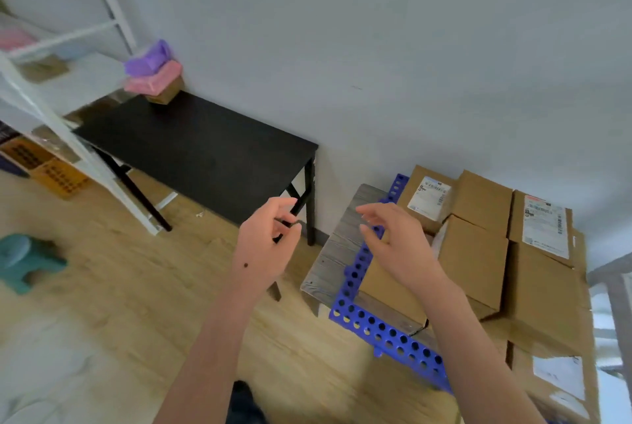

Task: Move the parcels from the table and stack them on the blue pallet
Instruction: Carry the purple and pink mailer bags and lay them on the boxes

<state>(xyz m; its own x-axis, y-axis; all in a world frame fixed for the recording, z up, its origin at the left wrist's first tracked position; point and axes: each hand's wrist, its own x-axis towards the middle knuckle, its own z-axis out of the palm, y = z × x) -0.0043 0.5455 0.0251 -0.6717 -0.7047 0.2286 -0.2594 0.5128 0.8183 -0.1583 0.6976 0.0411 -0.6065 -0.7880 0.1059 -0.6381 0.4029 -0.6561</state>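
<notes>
A black table (205,146) stands against the wall. At its far left corner sits a small stack of parcels: a purple bag (150,59) on a pink bag (154,81) on a brown box (167,93). The blue perforated pallet (383,331) lies on the right on a grey wooden platform, loaded with several cardboard boxes (475,252). My left hand (266,246) hovers in front of the table's right leg, fingers loosely curled, holding nothing. My right hand (393,242) hovers above the pallet's left edge and a box there, fingers relaxed and spread, holding nothing.
A white shelf rack (68,136) stands at the left with items on it and orange crates (51,170) below. A teal stool (24,256) sits on the wooden floor at far left. The grey platform (335,242) sticks out beyond the pallet.
</notes>
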